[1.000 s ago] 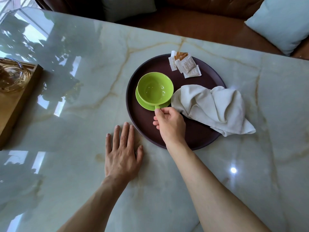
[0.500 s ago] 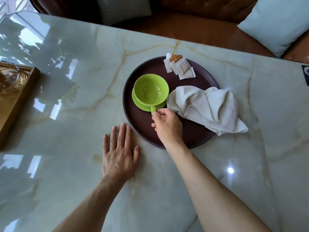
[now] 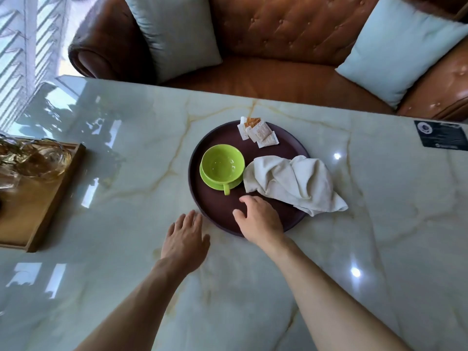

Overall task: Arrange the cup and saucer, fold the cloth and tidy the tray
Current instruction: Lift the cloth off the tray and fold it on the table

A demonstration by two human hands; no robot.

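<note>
A round dark brown tray [image 3: 210,202] lies on the marble table. On its left half a lime green cup [image 3: 222,163] stands on a matching saucer [image 3: 209,180], handle pointing toward me. A crumpled beige cloth [image 3: 291,182] covers the tray's right side and hangs over its rim onto the table. Several sugar sachets [image 3: 258,133] lie at the tray's far edge. My right hand [image 3: 260,219] hovers over the tray's near part, fingers loosely apart, holding nothing, just short of the cup handle. My left hand [image 3: 184,239] rests flat on the table by the tray's near left rim.
A wooden tray [image 3: 38,211] with glassware [image 3: 40,160] sits at the table's left edge. A dark card [image 3: 440,134] lies at the far right. Beyond the table stands a brown leather sofa [image 3: 278,46] with pale cushions.
My right hand let go of the cup handle and drew back toward me. The camera view tilted up, showing the sofa. My left hand stayed on the table.
</note>
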